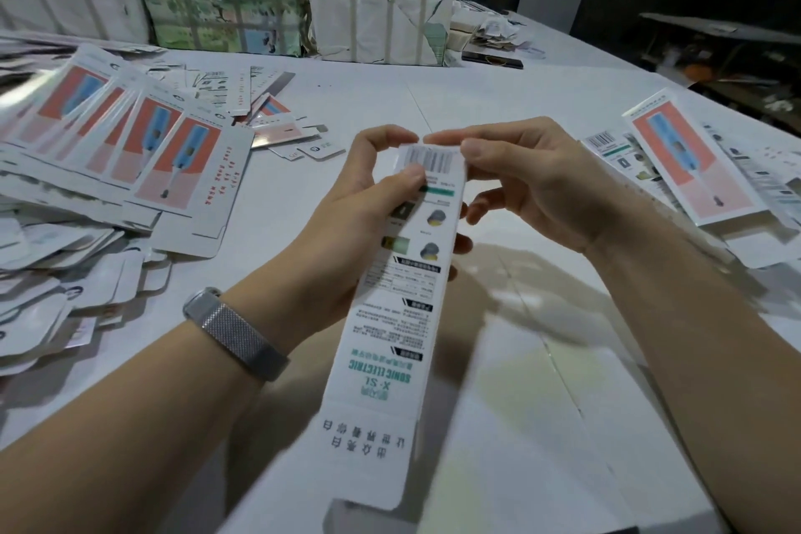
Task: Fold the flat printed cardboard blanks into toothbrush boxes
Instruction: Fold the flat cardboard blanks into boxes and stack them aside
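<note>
Both hands on one toothbrush box, held up over the white table (pixel 542 108).

Left hand (pixel 359 221) grips the box (pixel 403 295) around its upper part, thumb on the printed face; right hand (pixel 533 182) pinches the barcode end. Flat blanks (pixel 130 143) piled off to the left.

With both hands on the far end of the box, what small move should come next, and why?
Probably tuck the far end flap shut. The left hand holds the box by its upper part, and the right hand pinches the barcode end, so both fingertips already meet there. The near flap hangs open.
</note>
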Demonstrator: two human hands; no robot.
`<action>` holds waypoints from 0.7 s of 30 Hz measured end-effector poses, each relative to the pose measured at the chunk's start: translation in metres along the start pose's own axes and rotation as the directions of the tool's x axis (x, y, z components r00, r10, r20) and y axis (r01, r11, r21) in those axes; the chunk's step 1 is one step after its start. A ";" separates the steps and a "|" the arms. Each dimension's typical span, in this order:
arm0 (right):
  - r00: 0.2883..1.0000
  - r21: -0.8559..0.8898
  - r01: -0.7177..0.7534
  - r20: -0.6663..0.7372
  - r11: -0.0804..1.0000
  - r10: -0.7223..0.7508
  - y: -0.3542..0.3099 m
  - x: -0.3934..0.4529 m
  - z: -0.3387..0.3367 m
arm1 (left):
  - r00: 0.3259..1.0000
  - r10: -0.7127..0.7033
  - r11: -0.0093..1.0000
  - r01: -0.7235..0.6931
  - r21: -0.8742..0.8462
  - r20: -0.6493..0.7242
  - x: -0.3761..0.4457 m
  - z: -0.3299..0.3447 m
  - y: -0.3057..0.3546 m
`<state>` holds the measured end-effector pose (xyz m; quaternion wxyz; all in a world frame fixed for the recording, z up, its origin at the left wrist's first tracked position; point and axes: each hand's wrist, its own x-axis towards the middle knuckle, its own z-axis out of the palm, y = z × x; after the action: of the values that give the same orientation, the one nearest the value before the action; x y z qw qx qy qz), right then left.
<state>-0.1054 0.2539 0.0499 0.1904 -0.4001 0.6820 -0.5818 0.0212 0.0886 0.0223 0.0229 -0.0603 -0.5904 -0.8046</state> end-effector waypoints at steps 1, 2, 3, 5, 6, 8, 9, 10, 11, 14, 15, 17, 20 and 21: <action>1.000 0.025 -0.001 -0.002 1.000 0.001 0.002 0.001 0.003 | 0.999 0.020 1.000 -0.020 -0.007 -0.027 0.000 0.000 0.001; 1.000 0.047 0.001 -0.003 0.999 -0.001 0.004 0.001 0.007 | 0.998 0.038 0.999 -0.038 -0.003 -0.045 0.000 -0.001 0.001; 1.000 0.061 0.006 -0.002 0.998 -0.006 0.005 0.002 0.009 | 0.997 0.054 0.998 -0.054 0.010 -0.057 0.000 -0.001 0.001; 1.000 0.059 0.023 0.003 0.998 -0.023 0.006 0.002 0.012 | 0.994 0.079 0.996 -0.076 0.046 -0.070 -0.001 -0.002 0.001; 0.999 0.053 0.032 0.004 0.998 -0.032 0.006 0.002 0.013 | 0.993 0.087 0.995 -0.083 0.060 -0.074 -0.001 -0.002 0.001; 0.999 0.045 0.050 -0.007 0.998 -0.050 0.006 0.002 0.013 | 0.992 0.096 0.993 -0.090 0.074 -0.078 -0.001 -0.002 0.001; 0.998 0.040 0.059 -0.013 0.997 -0.059 0.006 0.002 0.013 | 0.992 0.096 0.993 -0.090 0.079 -0.078 -0.001 -0.002 0.001; 0.998 0.034 0.067 -0.013 0.997 -0.067 0.005 0.002 0.013 | 0.992 0.097 0.992 -0.090 0.085 -0.078 -0.002 -0.002 0.001; 0.997 0.029 0.071 -0.007 0.997 -0.071 0.005 0.002 0.014 | 0.992 0.099 0.991 -0.091 0.097 -0.082 -0.002 -0.003 0.001; 0.997 0.012 0.064 -0.040 0.998 -0.064 0.005 0.003 0.021 | 0.986 0.107 0.988 -0.091 0.127 -0.126 0.001 -0.004 0.002; 0.993 -0.016 0.067 -0.093 0.998 -0.068 0.006 0.004 0.025 | 0.984 0.108 0.989 -0.092 0.117 -0.140 0.003 -0.003 0.001; 0.964 -0.175 0.086 -0.233 0.981 -0.127 0.007 0.005 0.035 | 0.976 0.128 0.988 -0.110 0.109 -0.175 0.007 -0.001 -0.001; 0.908 -0.442 0.117 -0.315 0.889 -0.276 0.002 0.004 0.043 | 0.951 0.197 0.977 -0.171 0.126 -0.239 0.012 0.001 -0.005; 0.910 -0.498 0.110 -0.298 0.860 -0.289 0.000 0.002 0.045 | 0.942 0.224 0.972 -0.196 0.130 -0.252 0.014 0.001 -0.006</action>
<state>-0.0739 0.2238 0.0391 -0.1036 -0.3895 0.7798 -0.4791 0.0063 0.0915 0.0185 0.1903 -0.0136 -0.6129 -0.7668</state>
